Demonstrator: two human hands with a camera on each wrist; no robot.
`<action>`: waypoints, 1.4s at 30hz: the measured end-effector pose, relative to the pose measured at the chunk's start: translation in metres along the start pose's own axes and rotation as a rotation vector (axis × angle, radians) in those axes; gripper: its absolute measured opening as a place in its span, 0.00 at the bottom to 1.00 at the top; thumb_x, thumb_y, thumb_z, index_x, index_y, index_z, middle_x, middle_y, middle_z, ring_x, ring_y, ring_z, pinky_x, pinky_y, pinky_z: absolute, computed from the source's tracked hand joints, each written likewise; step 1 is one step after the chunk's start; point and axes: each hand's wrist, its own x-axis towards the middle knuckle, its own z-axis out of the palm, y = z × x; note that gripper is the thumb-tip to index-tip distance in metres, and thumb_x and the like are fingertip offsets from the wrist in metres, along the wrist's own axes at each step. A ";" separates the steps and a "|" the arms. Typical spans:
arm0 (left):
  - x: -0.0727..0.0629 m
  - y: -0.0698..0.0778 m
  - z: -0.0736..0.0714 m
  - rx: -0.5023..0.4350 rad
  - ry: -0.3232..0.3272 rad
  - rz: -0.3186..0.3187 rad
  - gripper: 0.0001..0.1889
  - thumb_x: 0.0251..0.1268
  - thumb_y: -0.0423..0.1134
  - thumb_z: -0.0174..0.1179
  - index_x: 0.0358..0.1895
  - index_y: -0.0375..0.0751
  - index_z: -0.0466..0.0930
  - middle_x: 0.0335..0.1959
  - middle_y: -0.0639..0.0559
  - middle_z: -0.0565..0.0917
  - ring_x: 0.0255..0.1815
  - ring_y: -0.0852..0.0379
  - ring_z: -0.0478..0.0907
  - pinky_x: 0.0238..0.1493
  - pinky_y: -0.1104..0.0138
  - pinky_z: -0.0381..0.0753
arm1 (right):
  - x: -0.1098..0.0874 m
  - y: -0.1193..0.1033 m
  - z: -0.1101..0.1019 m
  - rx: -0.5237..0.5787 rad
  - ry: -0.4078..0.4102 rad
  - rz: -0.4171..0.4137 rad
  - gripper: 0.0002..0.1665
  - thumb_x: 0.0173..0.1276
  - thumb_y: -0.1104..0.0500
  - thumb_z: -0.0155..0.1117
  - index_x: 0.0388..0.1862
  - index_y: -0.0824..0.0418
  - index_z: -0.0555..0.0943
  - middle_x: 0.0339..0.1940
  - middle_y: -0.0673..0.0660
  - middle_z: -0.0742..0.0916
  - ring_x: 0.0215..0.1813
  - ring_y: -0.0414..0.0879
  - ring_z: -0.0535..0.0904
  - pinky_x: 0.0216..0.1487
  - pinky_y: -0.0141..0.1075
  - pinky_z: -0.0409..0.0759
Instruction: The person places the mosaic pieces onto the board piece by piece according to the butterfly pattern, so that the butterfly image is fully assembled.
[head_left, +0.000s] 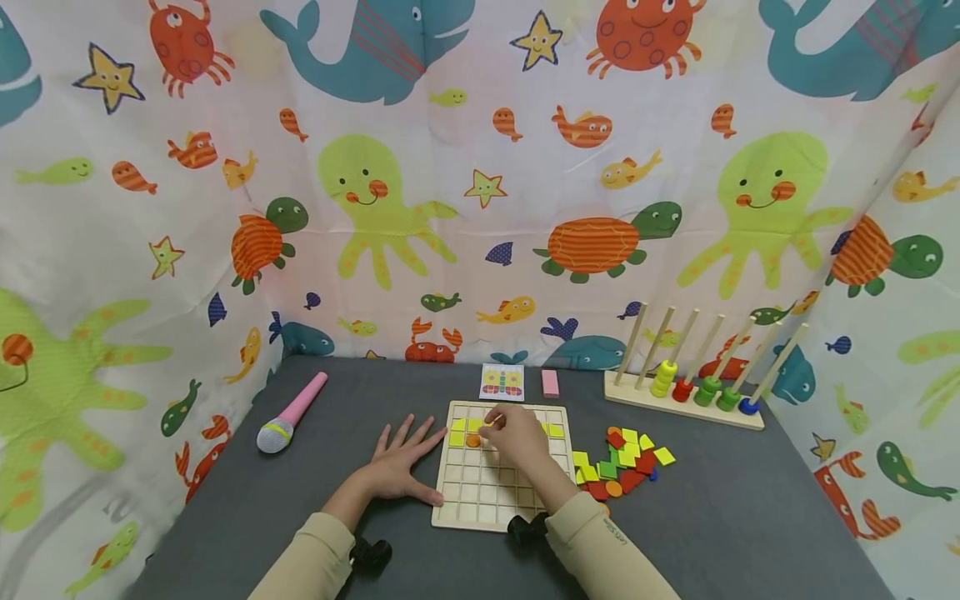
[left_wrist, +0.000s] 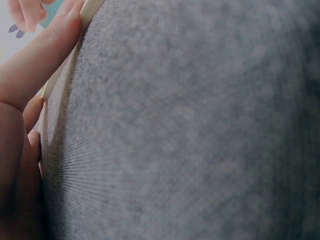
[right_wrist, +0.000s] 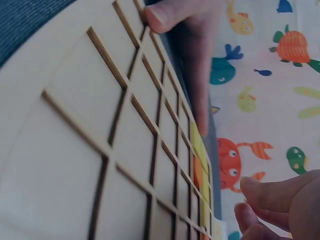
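Note:
The wooden grid board (head_left: 480,492) lies flat on the table. My left hand (head_left: 399,468) rests to its left with spread fingers, the thumb touching the board's edge in the left wrist view. Over the upper middle of the board is my right hand (head_left: 519,437), its thumb and fingers curled with the tips close together. Whether a piece sits between those fingertips cannot be seen. Yellow square tiles (head_left: 457,439) and an orange round tile (head_left: 473,440) fill cells in the upper rows. Part of those rows is hidden behind the right hand.
Right of the board lies a loose pile of red, yellow, green and orange tiles (head_left: 630,482). Behind the board are a picture card (head_left: 502,382) and a pink block (head_left: 550,383). A peg stand with rings (head_left: 684,405) stands back right, a toy microphone (head_left: 292,412) lies left.

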 end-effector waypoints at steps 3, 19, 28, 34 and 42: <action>-0.002 -0.001 -0.001 -0.014 0.005 0.002 0.63 0.38 0.78 0.70 0.82 0.67 0.48 0.85 0.54 0.43 0.84 0.39 0.28 0.74 0.33 0.23 | -0.002 0.005 -0.006 0.020 0.019 -0.006 0.09 0.63 0.51 0.76 0.37 0.54 0.86 0.29 0.50 0.86 0.30 0.44 0.77 0.29 0.37 0.73; -0.008 -0.008 0.000 -0.007 0.020 -0.021 0.64 0.38 0.78 0.69 0.82 0.67 0.48 0.85 0.55 0.44 0.84 0.39 0.28 0.74 0.33 0.23 | -0.021 0.037 -0.038 0.030 0.052 0.053 0.12 0.62 0.54 0.76 0.42 0.57 0.88 0.31 0.49 0.87 0.37 0.45 0.80 0.36 0.39 0.78; 0.000 -0.008 0.005 -0.043 0.017 0.004 0.65 0.36 0.79 0.70 0.82 0.66 0.48 0.85 0.54 0.43 0.84 0.41 0.25 0.74 0.35 0.19 | -0.034 0.075 -0.065 0.041 0.045 0.093 0.14 0.62 0.56 0.76 0.45 0.60 0.87 0.33 0.51 0.88 0.36 0.45 0.79 0.38 0.37 0.80; 0.000 -0.006 0.004 -0.039 0.005 0.011 0.66 0.36 0.78 0.70 0.82 0.64 0.48 0.85 0.52 0.43 0.84 0.39 0.26 0.74 0.35 0.19 | -0.043 0.095 -0.079 -0.010 -0.005 0.140 0.13 0.64 0.57 0.75 0.46 0.60 0.88 0.36 0.52 0.87 0.37 0.46 0.76 0.37 0.36 0.78; 0.001 -0.003 0.004 -0.032 0.012 0.022 0.65 0.38 0.79 0.69 0.82 0.63 0.48 0.85 0.51 0.44 0.84 0.39 0.28 0.74 0.34 0.21 | -0.047 0.112 -0.088 -0.132 -0.068 0.192 0.15 0.63 0.56 0.75 0.48 0.60 0.89 0.41 0.54 0.89 0.38 0.47 0.78 0.43 0.42 0.81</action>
